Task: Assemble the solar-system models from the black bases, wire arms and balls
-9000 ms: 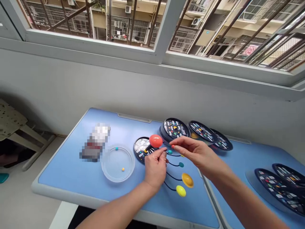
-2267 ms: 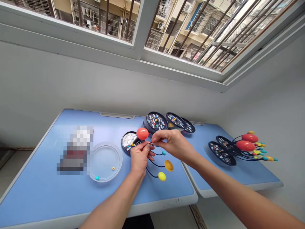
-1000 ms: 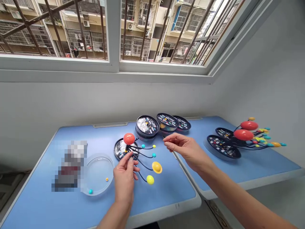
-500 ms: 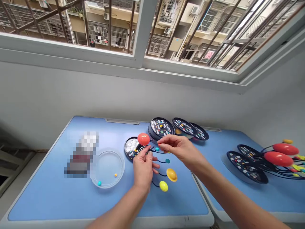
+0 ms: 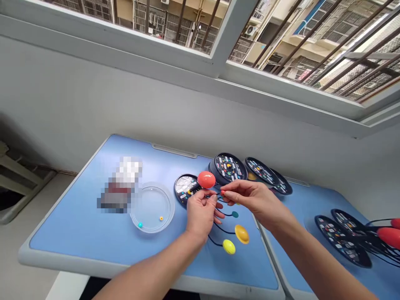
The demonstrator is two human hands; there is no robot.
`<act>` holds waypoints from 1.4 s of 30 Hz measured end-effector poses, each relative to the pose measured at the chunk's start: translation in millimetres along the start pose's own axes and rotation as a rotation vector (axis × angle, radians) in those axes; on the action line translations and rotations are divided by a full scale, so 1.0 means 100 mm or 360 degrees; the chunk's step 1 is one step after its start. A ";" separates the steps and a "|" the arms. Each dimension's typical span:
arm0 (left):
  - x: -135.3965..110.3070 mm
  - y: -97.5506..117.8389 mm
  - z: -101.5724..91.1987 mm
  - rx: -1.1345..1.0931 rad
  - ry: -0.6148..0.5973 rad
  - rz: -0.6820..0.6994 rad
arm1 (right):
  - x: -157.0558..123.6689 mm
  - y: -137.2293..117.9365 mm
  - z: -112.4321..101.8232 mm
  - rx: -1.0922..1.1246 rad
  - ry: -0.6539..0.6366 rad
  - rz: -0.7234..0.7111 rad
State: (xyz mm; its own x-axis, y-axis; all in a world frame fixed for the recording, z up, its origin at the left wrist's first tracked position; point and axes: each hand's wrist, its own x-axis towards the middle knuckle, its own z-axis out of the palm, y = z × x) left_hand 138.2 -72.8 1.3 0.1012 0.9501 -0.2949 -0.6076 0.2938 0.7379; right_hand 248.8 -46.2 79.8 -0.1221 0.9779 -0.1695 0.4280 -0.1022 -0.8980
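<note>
A round, black base printed with little pictures point(image 5: 186, 185) lies on the blue bench point(image 5: 81, 225). A big, shiny, red ball point(image 5: 206, 179) sits up above its edge. Thin, bendy, black wires point(image 5: 225, 230) stick out to the right. On their ends are a small teal ball point(image 5: 235, 214), an orange ball with a ring point(image 5: 241, 234) and a bright yellow ball point(image 5: 229, 246). The left hand point(image 5: 201, 214) pinches one black wire. Just beside its tip, the right hand point(image 5: 261, 200) holds a tiny red bead point(image 5: 223, 193); whether they touch is hard to see.

Dish point(image 5: 150, 207), model point(image 5: 206, 180) on blue table point(image 5: 78, 225)
</note>
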 end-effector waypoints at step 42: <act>0.05 -0.01 -0.06 -0.0054 -0.0084 -0.0030 | -0.03 -0.02 0.02 -0.0632 -0.0033 -0.0350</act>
State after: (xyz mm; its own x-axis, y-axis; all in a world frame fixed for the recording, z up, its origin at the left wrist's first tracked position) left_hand 134.0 -68.8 -4.5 0.1539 0.9488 -0.2757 -0.6315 0.3091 0.7111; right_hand 246.5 -49.5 81.7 -0.2648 0.9643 -0.0039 0.6995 0.1893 -0.6890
